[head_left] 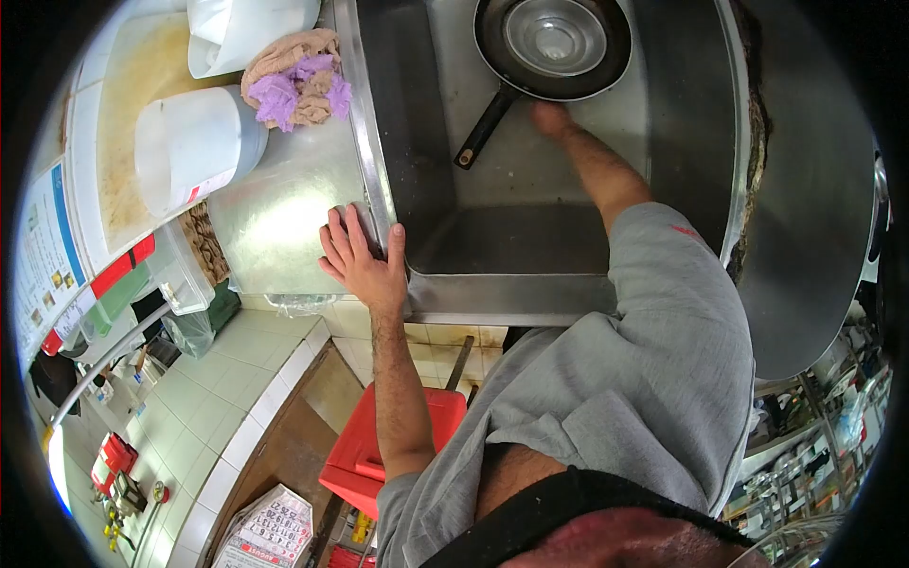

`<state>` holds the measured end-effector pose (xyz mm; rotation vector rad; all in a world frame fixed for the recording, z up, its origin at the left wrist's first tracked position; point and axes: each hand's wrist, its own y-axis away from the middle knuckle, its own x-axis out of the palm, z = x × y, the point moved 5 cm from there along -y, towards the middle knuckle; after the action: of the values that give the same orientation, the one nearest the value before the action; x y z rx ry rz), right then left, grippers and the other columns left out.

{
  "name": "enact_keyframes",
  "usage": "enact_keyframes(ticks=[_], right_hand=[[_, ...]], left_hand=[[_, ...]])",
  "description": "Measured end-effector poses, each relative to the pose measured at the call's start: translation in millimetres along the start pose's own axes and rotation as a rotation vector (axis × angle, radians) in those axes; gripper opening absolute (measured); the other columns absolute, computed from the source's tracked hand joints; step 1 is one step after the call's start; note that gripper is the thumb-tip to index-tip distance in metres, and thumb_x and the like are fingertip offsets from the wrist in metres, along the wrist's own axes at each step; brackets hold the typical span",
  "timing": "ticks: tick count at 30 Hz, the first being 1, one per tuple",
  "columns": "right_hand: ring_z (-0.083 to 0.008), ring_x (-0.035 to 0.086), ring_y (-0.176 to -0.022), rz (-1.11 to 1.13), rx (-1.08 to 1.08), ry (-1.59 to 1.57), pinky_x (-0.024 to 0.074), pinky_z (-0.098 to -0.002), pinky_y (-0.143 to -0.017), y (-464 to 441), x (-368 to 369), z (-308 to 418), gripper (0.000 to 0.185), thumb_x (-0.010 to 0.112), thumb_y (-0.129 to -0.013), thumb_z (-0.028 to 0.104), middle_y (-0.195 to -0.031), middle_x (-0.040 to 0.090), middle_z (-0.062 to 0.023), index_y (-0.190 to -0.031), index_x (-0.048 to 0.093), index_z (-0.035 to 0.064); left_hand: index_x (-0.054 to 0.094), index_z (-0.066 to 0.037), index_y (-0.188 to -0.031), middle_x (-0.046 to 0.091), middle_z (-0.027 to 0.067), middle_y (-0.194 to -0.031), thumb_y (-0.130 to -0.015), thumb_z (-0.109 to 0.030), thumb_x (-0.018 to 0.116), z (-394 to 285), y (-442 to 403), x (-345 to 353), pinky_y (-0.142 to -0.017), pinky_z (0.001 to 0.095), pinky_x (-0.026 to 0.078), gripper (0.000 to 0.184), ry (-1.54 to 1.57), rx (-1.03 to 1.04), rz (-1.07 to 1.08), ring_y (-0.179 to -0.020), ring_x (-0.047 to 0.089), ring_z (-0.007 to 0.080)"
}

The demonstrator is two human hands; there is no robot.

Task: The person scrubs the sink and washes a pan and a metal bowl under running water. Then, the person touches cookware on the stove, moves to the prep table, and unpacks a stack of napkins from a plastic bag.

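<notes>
My left hand (365,263) lies with fingers spread on the steel counter at the sink's edge, holding nothing. My right hand (552,119) reaches down into the steel sink (530,246), at the near edge of a black frying pan (492,57). Its fingers are hidden by the pan, so whether they grip anything does not show. The pan's black handle (485,128) points toward me and to the left. Inside the pan sits a shiny round metal bowl (557,38).
Left of the sink are a crumpled brown and purple cloth (299,80), a cut white plastic container (194,147) and another white container (248,33). A red bin (393,437) stands below the counter. At the right is a rounded metal surface (805,189).
</notes>
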<state>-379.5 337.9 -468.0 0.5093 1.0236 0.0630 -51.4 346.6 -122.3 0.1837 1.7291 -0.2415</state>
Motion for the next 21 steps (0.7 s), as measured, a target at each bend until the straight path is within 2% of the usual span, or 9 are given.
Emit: enact_keyframes(ticks=[2,4,7,11,13,14,16,19,21], right_hand=[[-0.0358,0.059,-0.089,-0.02,-0.022,-0.048,0.0464,-0.0439,-0.081,-0.7,15.6,-11.6,0.02,0.052,-0.079,0.009,-0.092,0.061,-0.02,-0.092,0.061,-0.0037],[-0.0344,0.059,-0.092,-0.247,-0.075,-0.292,0.0455,-0.0447,-0.083,9.2,3.4,-11.7,0.022,0.054,-0.077,0.009,-0.097,0.06,-0.0205,-0.095,0.062,0.0016],[-0.0372,0.057,-0.086,-0.527,0.004,-0.334,0.046,-0.0432,-0.076,38.9,-24.8,9.4,0.018,0.05,-0.083,0.008,-0.093,0.06,-0.0204,-0.094,0.06,-0.0015],[-0.0339,0.058,-0.082,-0.428,-0.061,-0.14,0.0459,-0.0414,-0.075,55.2,-19.8,6.9,0.018,0.05,-0.084,0.009,-0.092,0.06,-0.0195,-0.095,0.059,-0.0018],[-0.0269,0.059,-0.076,-0.009,0.033,-0.235,0.0467,-0.0392,-0.068,65.8,-13.4,3.2,0.015,0.05,-0.084,0.008,-0.088,0.062,-0.0161,-0.09,0.061,-0.0007],[-0.0269,0.059,-0.076,-0.02,0.031,-0.225,0.0467,-0.0392,-0.068,70.0,-24.8,2.1,0.015,0.05,-0.084,0.008,-0.088,0.062,-0.0161,-0.09,0.061,-0.0007],[-0.02,0.051,-0.057,0.679,0.105,-0.137,0.0448,-0.0382,-0.056,91.8,-12.1,-1.2,0.005,0.057,-0.075,0.002,-0.062,0.054,-0.0106,-0.07,0.059,0.0],[-0.0156,0.049,-0.054,0.713,0.304,-0.4,0.0415,-0.0351,-0.05,114.2,-32.9,11.0,0.009,0.059,-0.073,0.003,-0.057,0.05,-0.0046,-0.065,0.058,0.0023],[-0.0138,0.048,-0.054,0.726,0.108,-0.454,0.0402,-0.0328,-0.049,128.4,-66.6,55.8,0.008,0.06,-0.073,0.005,-0.058,0.05,-0.0033,-0.065,0.058,0.0032]], left_hand=[[0.04,-0.015,-0.135,0.03,0.0102,-0.143,-0.079,-0.05,0.06,-0.3,-0.3,-0.4,-0.104,0.0586,0.007,0.069,0.006,0.004,-0.004,-0.133,0.02,0.0341],[0.04,-0.015,-0.135,0.03,0.0103,-0.143,-0.08,-0.051,0.06,-0.4,0.1,-0.4,-0.104,0.0587,0.007,0.069,0.012,0.003,-0.009,-0.133,0.021,0.0341],[0.041,-0.015,-0.134,0.03,0.0103,-0.143,-0.08,-0.051,0.06,0.9,0.1,-1.0,-0.104,0.0587,0.007,0.068,0.031,0.01,-0.01,-0.133,0.021,0.034],[0.042,-0.015,-0.134,0.031,0.0101,-0.143,-0.079,-0.051,0.061,0.8,0.2,-0.6,-0.104,0.0589,0.008,0.068,0.047,0.023,-0.031,-0.133,0.021,0.0341],[0.042,-0.015,-0.133,0.032,0.0098,-0.142,-0.078,-0.05,0.061,1.8,0.2,-2.0,-0.104,0.0591,0.008,0.068,0.049,0.024,-0.049,-0.132,0.022,0.0341],[0.043,-0.016,-0.132,0.032,0.0094,-0.142,-0.078,-0.049,0.062,1.8,0.2,-2.3,-0.104,0.0594,0.009,0.067,0.046,0.02,-0.05,-0.132,0.023,0.0342],[0.045,-0.016,-0.131,0.034,0.0088,-0.141,-0.076,-0.049,0.063,1.2,1.3,-4.4,-0.103,0.0604,0.01,0.065,0.06,0.037,-0.077,-0.131,0.025,0.0342],[0.046,-0.016,-0.13,0.035,0.0092,-0.14,-0.076,-0.05,0.063,1.4,1.9,-7.6,-0.103,0.0606,0.01,0.066,0.084,0.05,-0.094,-0.13,0.025,0.0345],[0.044,-0.015,-0.131,0.034,0.0095,-0.141,-0.077,-0.05,0.061,5.8,3.2,-11.4,-0.104,0.0597,0.008,0.067,0.106,0.059,-0.1,-0.132,0.024,0.0336]])
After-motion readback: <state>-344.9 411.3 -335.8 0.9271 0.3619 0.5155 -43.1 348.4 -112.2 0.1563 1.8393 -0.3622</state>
